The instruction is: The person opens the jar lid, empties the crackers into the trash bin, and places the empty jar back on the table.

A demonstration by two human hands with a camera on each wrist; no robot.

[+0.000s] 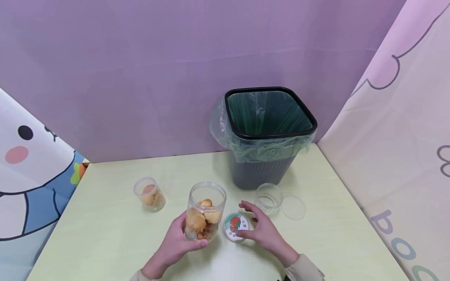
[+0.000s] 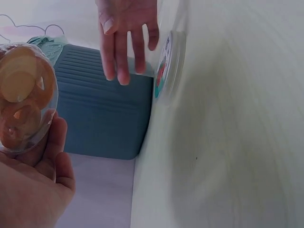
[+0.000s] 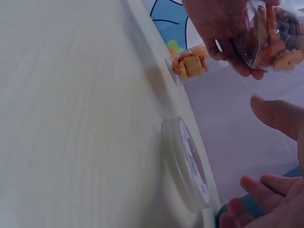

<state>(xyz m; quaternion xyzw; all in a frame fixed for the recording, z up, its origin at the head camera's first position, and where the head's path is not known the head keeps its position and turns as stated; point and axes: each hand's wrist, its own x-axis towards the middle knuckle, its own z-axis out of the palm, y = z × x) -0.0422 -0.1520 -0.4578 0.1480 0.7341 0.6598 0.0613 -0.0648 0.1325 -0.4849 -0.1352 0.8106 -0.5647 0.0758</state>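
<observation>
Purple cloth hangs behind the desk; the tomato-picture lid seems already off, but cookies sit in the jar left fingers hold, right fingers wide.

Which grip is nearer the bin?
The right grip. It is above the table, in front of the bin, not touching it. The left grip is farther off, in front and to the left, holding the big jar.

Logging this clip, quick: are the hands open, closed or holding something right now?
Left hand: holding the clear jar of cookies.
Right hand: open, holding nothing, near the round printed lid.
</observation>
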